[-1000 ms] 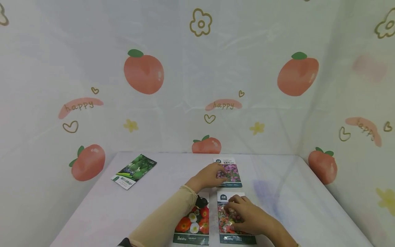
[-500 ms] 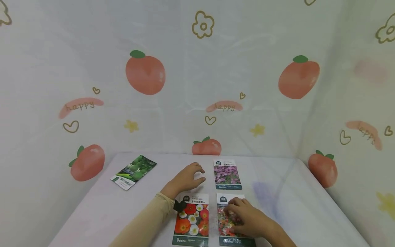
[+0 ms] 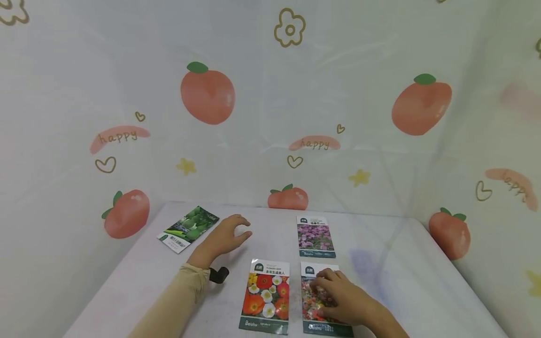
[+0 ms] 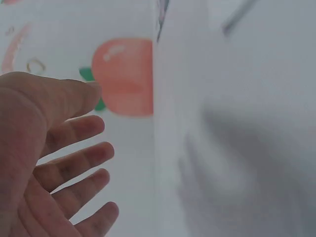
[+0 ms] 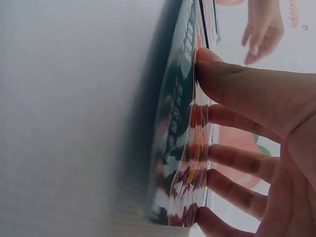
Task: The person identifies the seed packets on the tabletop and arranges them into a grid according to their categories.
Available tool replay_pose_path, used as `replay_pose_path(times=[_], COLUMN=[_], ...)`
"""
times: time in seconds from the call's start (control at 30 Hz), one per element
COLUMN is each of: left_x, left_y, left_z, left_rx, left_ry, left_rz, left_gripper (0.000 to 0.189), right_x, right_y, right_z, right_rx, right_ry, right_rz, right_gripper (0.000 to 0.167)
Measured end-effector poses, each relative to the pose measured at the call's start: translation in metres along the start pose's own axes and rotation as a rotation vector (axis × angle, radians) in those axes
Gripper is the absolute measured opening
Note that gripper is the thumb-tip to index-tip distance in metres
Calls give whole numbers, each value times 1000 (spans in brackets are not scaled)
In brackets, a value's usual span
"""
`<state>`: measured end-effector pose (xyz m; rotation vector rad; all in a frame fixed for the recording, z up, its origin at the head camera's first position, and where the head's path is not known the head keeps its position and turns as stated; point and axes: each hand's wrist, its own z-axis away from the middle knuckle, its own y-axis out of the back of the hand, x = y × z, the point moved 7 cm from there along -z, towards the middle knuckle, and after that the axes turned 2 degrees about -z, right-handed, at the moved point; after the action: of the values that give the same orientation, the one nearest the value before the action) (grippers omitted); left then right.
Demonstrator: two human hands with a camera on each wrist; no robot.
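My right hand (image 3: 342,295) rests its thumb and fingertips on a seed packet (image 3: 309,307) printed with mixed red and pink flowers; the hand covers part of the picture. In the right wrist view the fingertips lie spread across that packet's face (image 5: 190,143). Over the table, my left hand (image 3: 223,238) is held with fingers apart and nothing in it, just right of a green seed packet (image 3: 192,227) lying slanted. Between the hands lies a poppy seed packet (image 3: 266,293) with red, orange and white blooms. A purple-flower seed packet (image 3: 315,237) lies farther back.
The white table (image 3: 380,272) meets a pale backdrop (image 3: 253,94) printed with peaches, hearts and "happy" labels behind and at both sides. The poppy and mixed-flower packets lie side by side near the front, with a narrow gap between them.
My left hand has come off the purple-flower packet and moved left past the poppy packet toward the green one. The right hand stays on its packet. The head view shifts slightly.
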<state>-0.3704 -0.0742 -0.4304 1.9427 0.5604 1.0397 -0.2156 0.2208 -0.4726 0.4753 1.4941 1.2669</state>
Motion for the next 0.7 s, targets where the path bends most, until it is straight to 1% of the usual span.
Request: replay_pose_path(times=[0.2,0.27,0.33,0.53,0.6,0.7], left_x=[-19,-23,-27,-37,-42,-48], left_y=[8,9,10,13,13,13], left_z=[16,18,20,22,24,27], left_rx=[10,9,2,16,20,21], left_ry=[46,64,85,101,127,147], left_rz=[-14,-12,-5,-18,-17,-27], left_gripper=[32,31,31,30,31,32], right_x=[0,0,0,2,3,5], right_y=[0,1,1,1,0,-1], right_z=[1,1,0,-3,-3,-2], right_rx=[10,10,7,8,6,5], right_ry=[8,4,-2,-20,-17,1], right_rz=[-8,-6,-6,-12,-14,-5], right_gripper=[51,52,52,52,52,52])
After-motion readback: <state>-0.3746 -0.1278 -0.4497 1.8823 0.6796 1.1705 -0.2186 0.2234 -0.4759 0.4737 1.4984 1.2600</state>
